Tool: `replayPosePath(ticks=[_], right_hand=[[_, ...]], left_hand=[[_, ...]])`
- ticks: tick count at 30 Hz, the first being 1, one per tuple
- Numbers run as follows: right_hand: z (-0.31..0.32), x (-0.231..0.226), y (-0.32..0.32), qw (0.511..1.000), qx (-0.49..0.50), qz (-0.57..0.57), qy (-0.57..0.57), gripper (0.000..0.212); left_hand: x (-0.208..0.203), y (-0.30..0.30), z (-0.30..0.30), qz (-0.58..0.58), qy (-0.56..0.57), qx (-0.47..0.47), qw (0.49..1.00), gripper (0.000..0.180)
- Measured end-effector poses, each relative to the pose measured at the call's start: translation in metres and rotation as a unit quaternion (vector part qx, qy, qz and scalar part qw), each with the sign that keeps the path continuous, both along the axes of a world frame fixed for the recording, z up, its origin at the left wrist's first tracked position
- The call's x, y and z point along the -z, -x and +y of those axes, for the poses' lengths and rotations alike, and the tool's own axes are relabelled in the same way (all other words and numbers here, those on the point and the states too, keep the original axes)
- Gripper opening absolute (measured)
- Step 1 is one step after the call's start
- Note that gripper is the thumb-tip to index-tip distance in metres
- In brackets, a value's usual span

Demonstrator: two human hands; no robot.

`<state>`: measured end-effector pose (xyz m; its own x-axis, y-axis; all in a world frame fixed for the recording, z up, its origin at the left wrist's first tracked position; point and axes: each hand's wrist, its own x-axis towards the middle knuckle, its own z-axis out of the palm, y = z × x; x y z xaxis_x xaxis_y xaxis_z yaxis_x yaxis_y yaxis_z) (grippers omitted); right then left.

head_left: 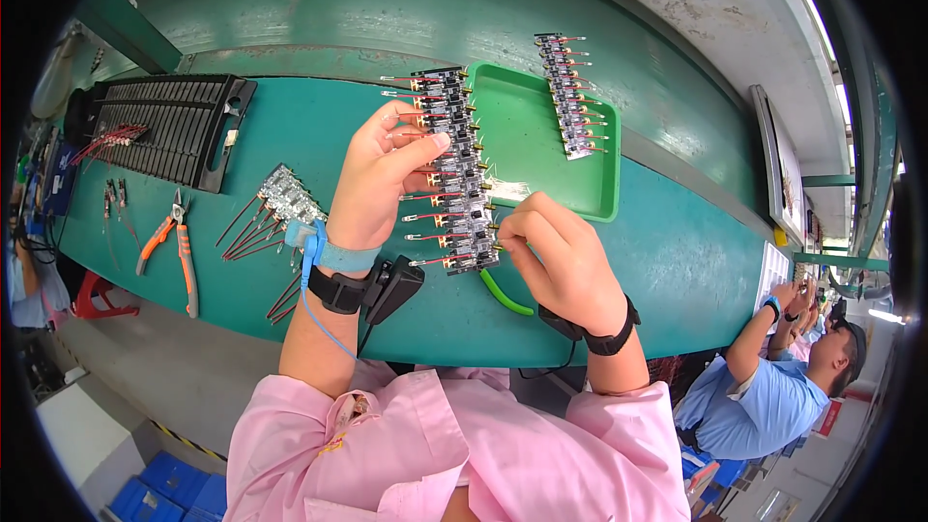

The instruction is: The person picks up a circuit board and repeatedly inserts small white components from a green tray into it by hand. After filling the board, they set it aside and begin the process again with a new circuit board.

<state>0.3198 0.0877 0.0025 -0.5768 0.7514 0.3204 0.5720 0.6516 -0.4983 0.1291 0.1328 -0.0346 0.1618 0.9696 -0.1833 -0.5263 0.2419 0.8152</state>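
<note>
A long strip of small black circuit boards (462, 150) hangs over the table, with short red wires along its left side and brassy pieces along its right. My left hand (372, 174) grips its left edge, the thumb on top of the boards. At the strip's lower right edge, my right hand (570, 266) is closed in a pinch; whatever sits between its fingertips is too small to make out. Just beyond, a green tray (613, 169) holds thin white pieces (507, 188). A similar board strip (570, 101) lies across the tray's far rim.
Orange-handled pliers (184, 242) lie left on the green table (667, 266), beside a black slotted rack (169, 121). Boards with red wires (288, 195) are piled near my left wrist. A green curved handle (507, 296) shows below the strip. A person in blue (768, 401) works at right.
</note>
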Motion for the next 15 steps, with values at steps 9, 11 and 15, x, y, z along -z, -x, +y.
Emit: replayPosePath(ticks=[9, 11, 15], right_hand=[[-0.01, 0.013, -0.007, 0.968, 0.138, 0.145, 0.15, 0.005], [-0.018, 0.018, -0.008, 0.87, 0.219, 0.285, 0.337, 0.004], [-0.022, 0.019, 0.002, 0.729, 0.193, 0.399, 0.521, 0.011]], left_hand=[[0.008, 0.001, 0.003, -0.008, -0.004, -0.037, 0.999, 0.019], [0.009, -0.001, 0.003, -0.009, -0.005, -0.05, 0.999, 0.019], [0.009, -0.006, 0.003, -0.019, -0.008, -0.078, 0.997, 0.019]])
